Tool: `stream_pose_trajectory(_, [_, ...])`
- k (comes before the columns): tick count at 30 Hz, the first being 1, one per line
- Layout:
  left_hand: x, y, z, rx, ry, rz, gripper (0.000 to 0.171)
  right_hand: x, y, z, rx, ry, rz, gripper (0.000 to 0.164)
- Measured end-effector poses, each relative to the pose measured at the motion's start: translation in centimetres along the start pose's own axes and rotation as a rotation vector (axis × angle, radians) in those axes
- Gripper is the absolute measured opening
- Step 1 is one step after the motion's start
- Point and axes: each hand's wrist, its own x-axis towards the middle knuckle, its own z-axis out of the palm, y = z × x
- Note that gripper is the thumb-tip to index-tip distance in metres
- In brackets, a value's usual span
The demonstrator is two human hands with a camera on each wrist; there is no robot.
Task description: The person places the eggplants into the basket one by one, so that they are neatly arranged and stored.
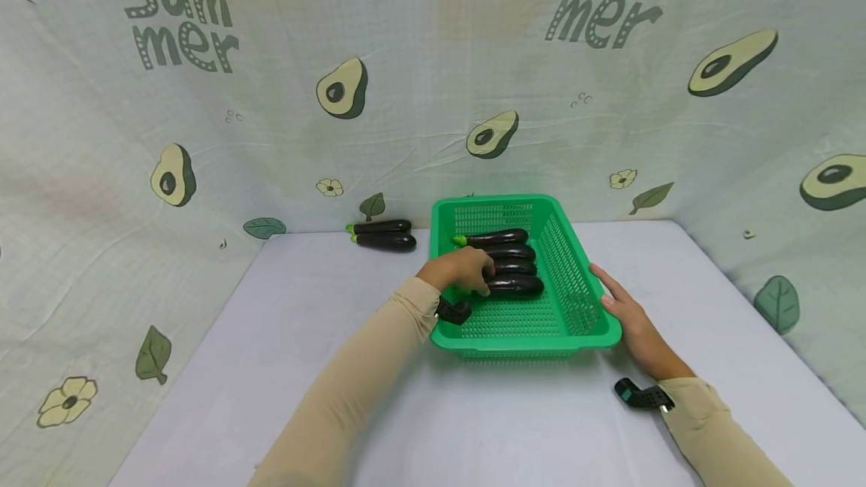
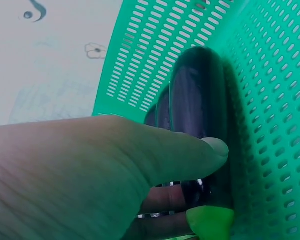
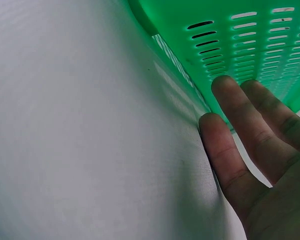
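In the head view a green plastic basket [image 1: 501, 343] stands on the table with several dark purple eggplants lying side by side in it. My left hand [image 1: 463, 269] reaches over its left rim and grips the nearest eggplant [image 1: 519, 285] near the stem end. The left wrist view shows the thumb [image 2: 205, 155] across this eggplant [image 2: 197, 90], fingers on its far side, the green cap below them. On the basket's right side, my right hand [image 1: 636, 329] rests against the rim; in the right wrist view its straight fingers [image 3: 235, 105] are at the outer wall.
Two more eggplants [image 1: 384, 242] lie on the table [image 1: 304, 307] left of the basket, close to the back edge. Behind the table hangs a printed cloth [image 1: 406, 21]. Each wrist wears a black strap [image 1: 453, 311].
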Motion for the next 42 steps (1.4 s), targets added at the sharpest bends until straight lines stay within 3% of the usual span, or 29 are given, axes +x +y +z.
stream_pose_trajectory(11, [0.32, -0.08, -0.12, -0.003, 0.025, 0.052, 0.039, 0.04, 0.16, -0.31, -0.013, 0.012, 0.007, 0.054])
stream_pose_trajectory(34, [0.5, -0.35, 0.33, 0.013, 0.02, 0.033, 0.04, 0.1, 0.0, -0.17, -0.024, 0.005, 0.03, 0.054])
stream_pose_trajectory(38, [0.65, -0.42, 0.29, 0.0, 0.051, 0.044, 0.038, 0.15, 0.04, -0.21, -0.016, 0.014, 0.002, 0.054])
stream_pose_trajectory(42, [0.63, -0.54, 0.12, -0.05, 0.13, 0.083, 0.032, 0.12, 0.1, -0.15, -0.017, 0.012, 0.001, 0.054])
